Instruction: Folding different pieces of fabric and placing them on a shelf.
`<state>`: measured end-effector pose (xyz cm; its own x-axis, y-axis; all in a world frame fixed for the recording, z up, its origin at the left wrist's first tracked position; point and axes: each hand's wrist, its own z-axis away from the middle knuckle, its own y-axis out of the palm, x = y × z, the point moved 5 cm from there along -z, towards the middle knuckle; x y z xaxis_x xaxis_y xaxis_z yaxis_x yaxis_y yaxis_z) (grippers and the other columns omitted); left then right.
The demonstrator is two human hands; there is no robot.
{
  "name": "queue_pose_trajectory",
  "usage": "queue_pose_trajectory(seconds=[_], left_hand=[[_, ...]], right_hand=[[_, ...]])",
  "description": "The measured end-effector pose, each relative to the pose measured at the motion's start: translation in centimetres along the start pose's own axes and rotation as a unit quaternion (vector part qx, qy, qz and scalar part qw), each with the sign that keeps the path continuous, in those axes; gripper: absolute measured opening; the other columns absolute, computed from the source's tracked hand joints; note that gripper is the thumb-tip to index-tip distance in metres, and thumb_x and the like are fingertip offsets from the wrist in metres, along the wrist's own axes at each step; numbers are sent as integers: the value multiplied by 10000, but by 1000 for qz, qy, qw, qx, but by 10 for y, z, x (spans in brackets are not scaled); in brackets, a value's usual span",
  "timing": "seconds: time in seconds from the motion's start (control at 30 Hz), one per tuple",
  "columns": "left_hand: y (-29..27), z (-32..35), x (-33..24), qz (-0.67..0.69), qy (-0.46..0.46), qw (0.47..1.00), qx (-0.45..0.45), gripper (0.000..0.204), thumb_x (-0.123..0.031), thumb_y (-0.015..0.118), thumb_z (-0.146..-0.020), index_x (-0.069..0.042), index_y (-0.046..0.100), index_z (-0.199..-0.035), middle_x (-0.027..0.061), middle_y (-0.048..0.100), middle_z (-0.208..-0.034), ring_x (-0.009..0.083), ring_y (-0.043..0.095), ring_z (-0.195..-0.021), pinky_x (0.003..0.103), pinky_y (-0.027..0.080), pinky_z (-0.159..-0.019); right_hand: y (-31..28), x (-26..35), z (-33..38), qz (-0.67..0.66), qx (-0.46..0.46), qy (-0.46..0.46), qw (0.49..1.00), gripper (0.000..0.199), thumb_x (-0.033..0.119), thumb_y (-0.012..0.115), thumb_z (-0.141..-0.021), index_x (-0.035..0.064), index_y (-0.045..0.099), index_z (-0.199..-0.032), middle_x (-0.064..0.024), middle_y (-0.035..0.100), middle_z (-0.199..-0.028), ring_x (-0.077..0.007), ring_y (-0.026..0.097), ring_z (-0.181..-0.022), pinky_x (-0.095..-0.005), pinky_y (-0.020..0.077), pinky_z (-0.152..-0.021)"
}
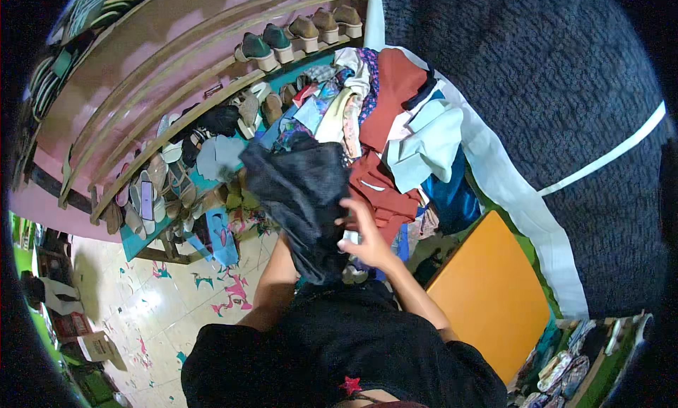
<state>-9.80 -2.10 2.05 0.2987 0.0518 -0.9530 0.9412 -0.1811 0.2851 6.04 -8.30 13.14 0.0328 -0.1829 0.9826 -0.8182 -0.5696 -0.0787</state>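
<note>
Right hand (367, 235) spread open, fingers against the dark cloth (304, 196), not gripping. Left hand hidden under that cloth, probably bearing it from below; grasp impossible to tell. Cloth raised over the near edge of the clothes pile (381, 118), beside the shoe rack (212, 126). Best smoothed flat with the open palm, kept well supported underneath.

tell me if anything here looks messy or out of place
The clothes lie in a loose, unfolded heap beside the shoe rack, and some shoes on its lower shelf sit jumbled at angles. The right hand touches a dark garment that hides the left hand. The floor has patchy, worn-looking markings.
</note>
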Motion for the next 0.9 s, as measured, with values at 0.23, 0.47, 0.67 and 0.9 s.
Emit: queue_pose_trajectory(seconds=[0.23,0.47,0.67,0.9], left_hand=[[68,0,-8,-231,-2,963,136,437,-218,523,-772,-35,419,-1156,90,447,-1189,264,405,-1084,369,299,-937],[158,-23,-51,-321,172,922,131,376,-14,540,-716,8,437,-1077,124,500,-1076,217,474,-985,292,358,-866],[263,-38,-77,-187,186,952,155,111,43,573,-610,25,532,-713,105,580,-872,184,530,-853,271,400,-754],[394,-48,-65,-158,135,975,83,314,25,669,-548,-21,360,-579,111,595,-953,115,515,-839,239,406,-743]], right_hand=[[-70,17,24,48,-251,-19,967,669,26,601,-635,34,280,-1221,-113,437,-1130,-182,449,-1004,-276,389,-822],[-176,23,123,42,-475,-67,877,343,-77,481,-662,-31,461,-1001,-51,522,-925,-118,487,-859,-245,390,-776],[-252,25,232,-63,-526,-172,830,226,-77,468,-718,8,495,-925,-59,521,-949,-125,490,-873,-254,387,-794],[-332,54,415,-8,-740,-188,646,247,-142,446,-693,3,498,-886,-76,542,-853,-136,533,-747,-256,450,-690]])
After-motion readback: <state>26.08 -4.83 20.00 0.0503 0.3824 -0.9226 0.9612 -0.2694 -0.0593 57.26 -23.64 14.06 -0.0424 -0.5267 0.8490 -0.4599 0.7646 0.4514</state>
